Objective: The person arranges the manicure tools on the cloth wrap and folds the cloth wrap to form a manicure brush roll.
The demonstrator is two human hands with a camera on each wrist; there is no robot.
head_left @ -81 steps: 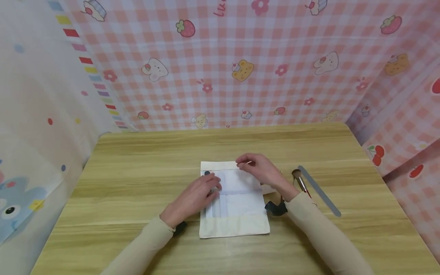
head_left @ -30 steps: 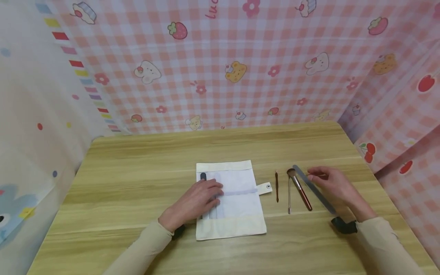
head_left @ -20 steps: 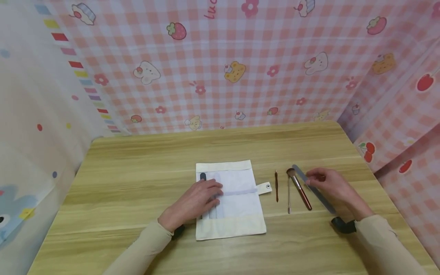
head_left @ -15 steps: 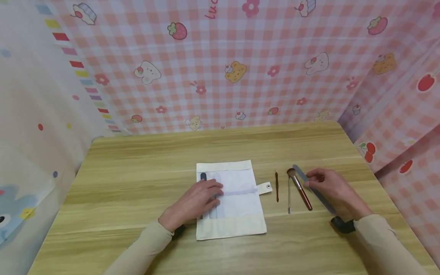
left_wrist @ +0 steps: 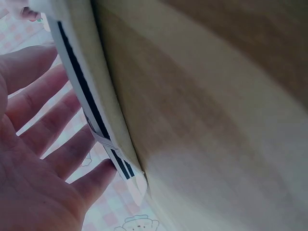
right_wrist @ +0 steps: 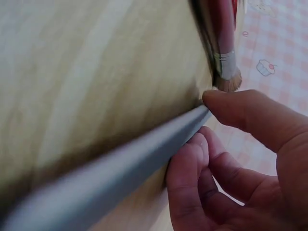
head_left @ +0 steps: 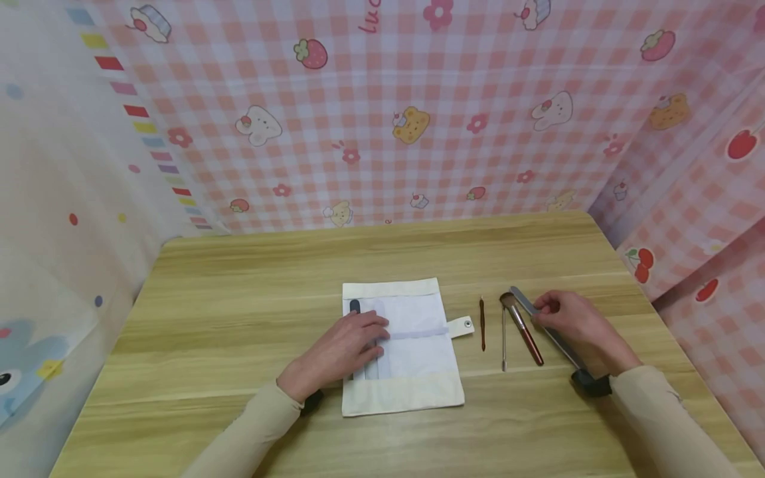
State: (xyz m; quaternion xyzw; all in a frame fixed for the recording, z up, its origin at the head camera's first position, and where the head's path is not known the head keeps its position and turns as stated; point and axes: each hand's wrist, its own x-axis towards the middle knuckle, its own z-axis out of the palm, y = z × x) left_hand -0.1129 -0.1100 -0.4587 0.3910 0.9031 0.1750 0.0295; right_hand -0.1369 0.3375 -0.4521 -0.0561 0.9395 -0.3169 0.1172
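Note:
My right hand (head_left: 576,325) pinches a long grey nail file (head_left: 523,300) between thumb and fingers. In the right wrist view the nail file (right_wrist: 120,175) stands tipped on its edge, close to the wooden surface. My left hand (head_left: 337,348) rests on the left part of a white cloth tool roll (head_left: 412,393), fingers loosely spread. Under that hand a dark, round-ended tool (head_left: 355,306) sits in the roll's left slot. Its lower part is mostly hidden in the head view. In the left wrist view the fingertips touch the roll's side.
Between roll and nail file lie a thin brown tool (head_left: 482,325), a slim metal rod (head_left: 504,340) and a makeup brush (head_left: 526,336). The roll's snap strap (head_left: 461,326) points right. A checked curtain (head_left: 358,133) hangs behind the wooden table (head_left: 239,279).
My right hand has gone from the roll's top edge to the nail file and taken hold of it; the file has turned onto its edge. The left hand stays on the roll.

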